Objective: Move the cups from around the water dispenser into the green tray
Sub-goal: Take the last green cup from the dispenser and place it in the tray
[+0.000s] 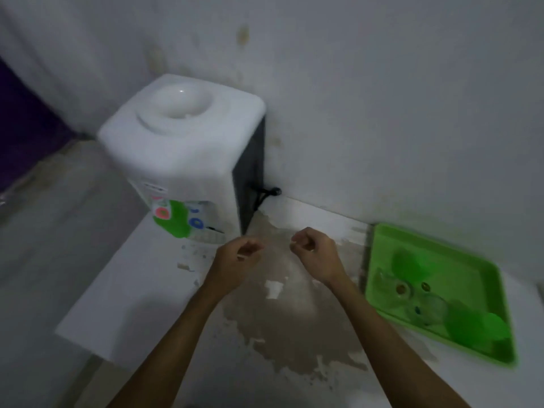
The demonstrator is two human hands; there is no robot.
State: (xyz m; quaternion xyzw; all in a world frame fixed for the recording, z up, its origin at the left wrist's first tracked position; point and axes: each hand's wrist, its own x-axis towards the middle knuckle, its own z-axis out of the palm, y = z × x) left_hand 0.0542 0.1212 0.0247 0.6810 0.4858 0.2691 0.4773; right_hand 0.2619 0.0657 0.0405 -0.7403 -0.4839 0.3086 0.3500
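Note:
A white water dispenser with green, red and blue taps stands at the back left of a white table. At the right lies the green tray, holding two green cups and several clear cups. My left hand and my right hand hover side by side over the table between dispenser and tray. Both have loosely curled fingers and hold nothing. No cup is visible on the table around the dispenser. The frame is blurred.
The table top has a large brown worn patch in the middle. A black cable runs from the dispenser's back to the wall. The table's left edge drops to a grey floor.

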